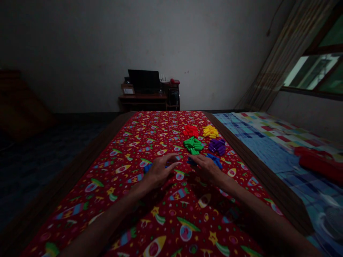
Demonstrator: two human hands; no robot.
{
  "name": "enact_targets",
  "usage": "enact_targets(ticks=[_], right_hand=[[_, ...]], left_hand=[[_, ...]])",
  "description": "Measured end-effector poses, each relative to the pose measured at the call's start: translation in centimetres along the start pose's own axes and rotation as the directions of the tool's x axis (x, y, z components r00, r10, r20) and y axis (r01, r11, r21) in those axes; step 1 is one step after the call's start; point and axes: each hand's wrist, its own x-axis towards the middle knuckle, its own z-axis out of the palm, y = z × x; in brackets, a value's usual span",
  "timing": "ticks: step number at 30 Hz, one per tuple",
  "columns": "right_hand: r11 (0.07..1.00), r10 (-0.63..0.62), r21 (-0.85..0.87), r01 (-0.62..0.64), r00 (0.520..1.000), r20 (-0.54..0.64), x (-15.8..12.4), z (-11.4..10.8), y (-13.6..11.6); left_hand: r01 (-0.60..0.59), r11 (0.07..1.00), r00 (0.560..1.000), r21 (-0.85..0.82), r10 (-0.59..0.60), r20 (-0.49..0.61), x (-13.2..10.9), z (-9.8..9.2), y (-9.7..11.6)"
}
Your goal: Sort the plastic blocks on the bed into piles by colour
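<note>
My left hand (160,170) is above the patterned red cloth, its thumb and fingers apart with a gap between them. Small blue pieces (147,168) lie beside and partly behind it. My right hand (205,166) reaches in from the right, fingers stretched forward over a pile of blue pieces (215,160). Some blue shows just under its fingertips; whether they touch it I cannot tell. Just beyond are piles of green pieces (193,145) and purple pieces (217,146). Farther back lie red pieces (190,131) and yellow pieces (210,131).
The red cloth (160,228) covers a long table with brown edges (107,137). On the right is a bed (249,139) with a red bag (318,162). A desk (143,97) with a monitor (144,80) stands against the far wall.
</note>
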Motion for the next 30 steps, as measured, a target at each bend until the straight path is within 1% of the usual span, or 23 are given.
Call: enact_targets(ticks=[1, 3, 4, 6, 7, 9, 11, 12, 14, 16, 18, 19, 20, 22, 24, 25, 26, 27, 29, 30], right_hand=[[0.998, 0.053, -0.045, -0.054, 0.998, -0.033, -0.7, -0.6, 1.1], [0.973, 0.175, -0.132, -0.189, 0.978, -0.109, -2.4, -2.1, 3.4], [0.952, 0.238, -0.164, -0.259, 0.961, -0.14, -3.3, -2.8, 4.3], [0.905, 0.354, -0.195, -0.378, 0.924, -0.146, -5.0, -3.9, 5.5], [0.883, 0.406, -0.201, -0.424, 0.905, -0.127, -5.7, -4.2, 5.7], [0.851, 0.482, -0.199, -0.485, 0.874, -0.067, -6.6, -4.3, 5.7], [0.842, 0.513, -0.186, -0.506, 0.858, -0.015, -7.0, -4.0, 5.4], [0.843, 0.515, -0.179, -0.508, 0.857, -0.008, -7.1, -3.8, 5.3], [0.856, 0.488, -0.171, -0.488, 0.872, -0.043, -7.0, -3.7, 5.2], [0.879, 0.423, -0.176, -0.443, 0.895, -0.141, -6.6, -4.0, 5.0], [0.91, 0.338, -0.174, -0.375, 0.918, -0.208, -5.8, -4.3, 4.3], [0.929, 0.295, -0.163, -0.333, 0.93, -0.218, -5.2, -4.3, 3.5], [0.95, 0.246, -0.143, -0.279, 0.946, -0.211, -4.6, -4.2, 2.6], [0.988, 0.112, -0.083, -0.127, 0.981, -0.16, -3.3, -3.4, 0.1], [0.998, -0.051, -0.04, 0.048, 0.994, -0.098, -2.1, -2.2, -2.2], [0.993, -0.118, -0.037, 0.116, 0.991, -0.067, -1.6, -1.7, -3.1], [0.986, -0.161, -0.044, 0.159, 0.986, -0.044, -1.3, -1.2, -3.6], [0.983, -0.177, -0.059, 0.175, 0.984, -0.03, -1.1, -0.9, -3.8], [0.987, -0.137, -0.089, 0.135, 0.99, -0.012, -1.1, -0.8, -3.1], [0.99, -0.103, -0.101, 0.102, 0.995, -0.002, -1.3, -1.0, -2.4]], left_hand=[[-0.036, 0.994, 0.999, 0.103, 0.038, -0.017, -0.5, -0.7, -0.9], [-0.106, 0.959, 0.994, 0.265, 0.111, -0.005, -1.5, -1.9, -3.0], [-0.127, 0.941, 0.992, 0.315, 0.127, 0.021, -1.9, -2.3, -3.9], [-0.152, 0.912, 0.988, 0.381, 0.14, 0.059, -2.6, -2.6, -5.3], [-0.158, 0.901, 0.987, 0.404, 0.141, 0.071, -2.7, -2.6, -5.7], [-0.166, 0.884, 0.986, 0.437, 0.142, 0.087, -2.6, -2.2, -5.8], [-0.166, 0.872, 0.986, 0.461, 0.133, 0.104, -2.2, -2.0, -5.3], [-0.16, 0.87, 0.987, 0.467, 0.126, 0.104, -2.0, -1.9, -4.9], [-0.135, 0.881, 0.99, 0.454, 0.107, 0.087, -1.5, -1.9, -4.2], [-0.093, 0.914, 0.996, 0.395, 0.081, 0.047, -1.2, -1.9, -3.2], [-0.025, 0.957, 1.0, 0.288, 0.021, 0.019, -1.0, -1.5, -1.9], [0.02, 0.976, 1.0, 0.215, -0.024, 0.017, -0.8, -1.2, -1.2], [0.069, 0.99, 0.997, 0.125, -0.074, 0.031, -0.7, -0.7, -0.4], [0.157, 0.984, 0.984, -0.086, -0.148, 0.101, -0.4, 0.7, 1.1], [0.199, 0.946, 0.972, -0.257, -0.158, 0.172, -0.3, 2.0, 2.3], [0.203, 0.931, 0.969, -0.303, -0.146, 0.202, -0.3, 2.4, 2.7], [0.199, 0.926, 0.965, -0.321, -0.129, 0.229, -0.4, 2.7, 3.0], [0.188, 0.932, 0.962, -0.309, -0.11, 0.251, -0.6, 2.6, 3.0], [0.127, 0.973, 0.964, -0.195, -0.074, 0.256, -1.2, 1.8, 2.4], [0.072, 0.992, 0.974, -0.102, -0.049, 0.22, -1.6, 1.0, 1.7]])
